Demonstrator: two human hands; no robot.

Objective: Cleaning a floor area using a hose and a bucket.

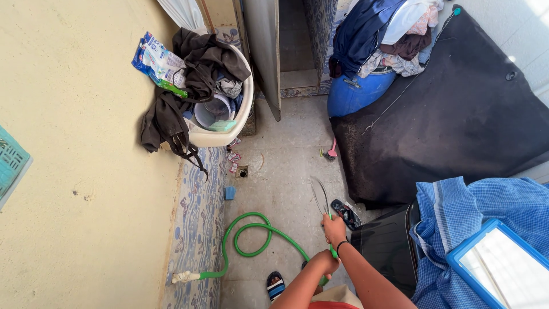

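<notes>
A: What are the two hands doing?

B: Both are closed around a bendy green rubber garden hose (251, 228). The right hand (334, 230) grips it near the nozzle end, where water streams out onto the floor; the left hand (323, 263) wraps it just behind, lower down.

A: Where does the hose run?

B: It loops once on the rough grey concrete floor (286, 166), then leads left to a white tap fitting (186, 277) at the foot of the wall.

A: And the room?

B: A narrow yard-like space. A matte yellow plastered wall (86, 160) rises on the left, with a patterned blue tiled skirting (200, 217) below it. A small floor drain (242, 171) sits near that skirting, a little blue block (230, 193) just beside it.

A: What crowds the space?

B: A cream plastic wash basin (243, 111) draped with dark brown clothes (194, 74) stands against the wall, a blue and white detergent bag (157, 60) tucked next to it. To the right a large black mat (457, 109) leans, with a round blue plastic barrel (357, 91) heaped with clothes behind it. A blue checked cloth (457, 217) and a blue-framed mirror (503, 263) lie at lower right. A black sandal (346, 213) rests near the right hand.
</notes>
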